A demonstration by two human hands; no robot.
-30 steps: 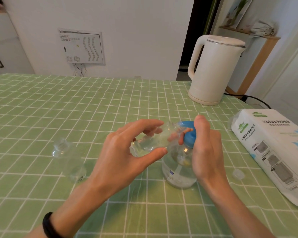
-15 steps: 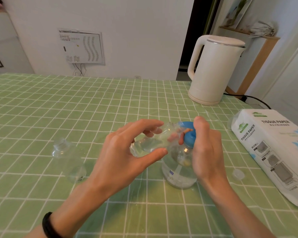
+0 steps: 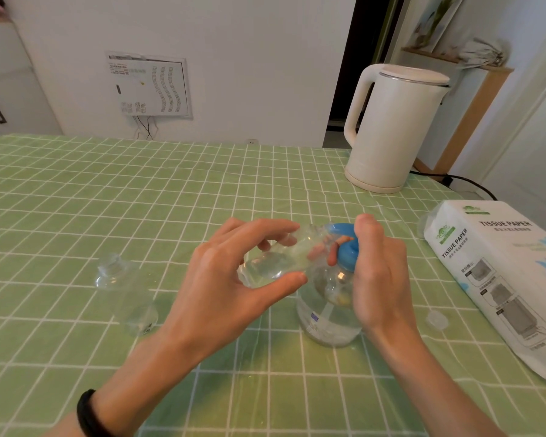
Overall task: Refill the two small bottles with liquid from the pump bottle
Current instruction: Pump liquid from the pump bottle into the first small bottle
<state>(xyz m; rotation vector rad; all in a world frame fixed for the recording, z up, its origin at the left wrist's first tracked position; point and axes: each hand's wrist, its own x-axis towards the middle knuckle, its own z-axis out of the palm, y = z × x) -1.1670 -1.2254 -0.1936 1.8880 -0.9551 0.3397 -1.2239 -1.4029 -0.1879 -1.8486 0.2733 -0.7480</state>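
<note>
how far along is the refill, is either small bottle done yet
Neither looks finished. In hand: the left hand holds one small bottle tilted at the blue pump, some clear liquid inside, while the right hand grips the pump bottle. Left: the other small bottle lies on its side on the table, apparently empty, and a loose cap sits by the tissue pack.

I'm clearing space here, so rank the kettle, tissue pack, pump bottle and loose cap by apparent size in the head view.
1. The kettle and tissue paper pack: about alike; the pack is nearer and cropped, so unranked.
2. The pump bottle.
3. The loose cap, smallest.
</note>
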